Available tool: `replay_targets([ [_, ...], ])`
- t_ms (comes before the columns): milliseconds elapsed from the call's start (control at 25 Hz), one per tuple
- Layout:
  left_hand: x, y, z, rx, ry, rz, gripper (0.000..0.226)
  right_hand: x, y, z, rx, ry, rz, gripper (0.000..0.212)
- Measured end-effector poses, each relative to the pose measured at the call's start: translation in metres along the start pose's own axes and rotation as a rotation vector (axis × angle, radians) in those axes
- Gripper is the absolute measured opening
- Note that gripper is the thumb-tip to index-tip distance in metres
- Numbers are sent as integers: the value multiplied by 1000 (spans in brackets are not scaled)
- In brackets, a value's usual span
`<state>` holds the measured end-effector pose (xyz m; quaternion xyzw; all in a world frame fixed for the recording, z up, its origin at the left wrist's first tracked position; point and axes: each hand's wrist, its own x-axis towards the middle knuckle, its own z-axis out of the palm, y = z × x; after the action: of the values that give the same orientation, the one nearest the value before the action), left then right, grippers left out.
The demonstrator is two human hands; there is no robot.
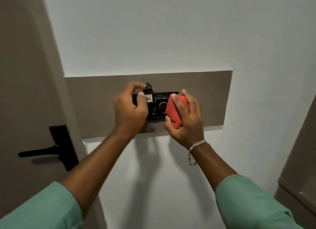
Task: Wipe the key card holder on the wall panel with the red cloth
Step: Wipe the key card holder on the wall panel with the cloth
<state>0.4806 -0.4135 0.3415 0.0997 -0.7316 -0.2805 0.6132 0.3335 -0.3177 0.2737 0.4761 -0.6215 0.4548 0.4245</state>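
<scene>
A taupe wall panel (205, 95) carries a black key card holder and switch plate (158, 107) with a round dial. A black key tag (148, 96) with a white handwritten label stands in the holder's top slot. My left hand (130, 107) pinches that tag between thumb and fingers and covers the plate's left part. My right hand (185, 117) grips a folded red cloth (177, 111) and holds it against the plate's right edge, beside the dial.
A brown door with a black lever handle (51, 149) stands to the left. White wall surrounds the panel. A beige cabinet edge (297, 186) juts in at the lower right. A silver bracelet hangs on my right wrist.
</scene>
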Motion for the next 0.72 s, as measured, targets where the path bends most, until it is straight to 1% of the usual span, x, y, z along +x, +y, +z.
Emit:
replay_targets([
  [40,7,-18,-14,147,41,95,29,3,-3,10,-6,23,19,69],
  [80,12,-38,-26,273,24,171,37,6,-3,18,-17,40,36,68],
  [200,23,-93,-42,660,-199,423,62,6,3,37,-66,21,21,63],
  [240,24,-107,-41,805,-233,503,67,5,5,44,-93,1,7,62],
  [320,27,-130,-37,1020,-197,610,70,5,7,60,-153,4,20,61],
  [440,29,-147,-30,1110,-91,667,73,5,15,80,-210,90,25,63],
  [560,29,-148,-29,1087,-44,695,74,-2,35,74,-221,126,-97,62],
  [600,29,-148,-29,1087,-34,702,73,0,37,74,-205,148,-76,61],
  [720,28,-148,-28,1095,-28,705,74,16,20,88,-166,243,143,57],
])
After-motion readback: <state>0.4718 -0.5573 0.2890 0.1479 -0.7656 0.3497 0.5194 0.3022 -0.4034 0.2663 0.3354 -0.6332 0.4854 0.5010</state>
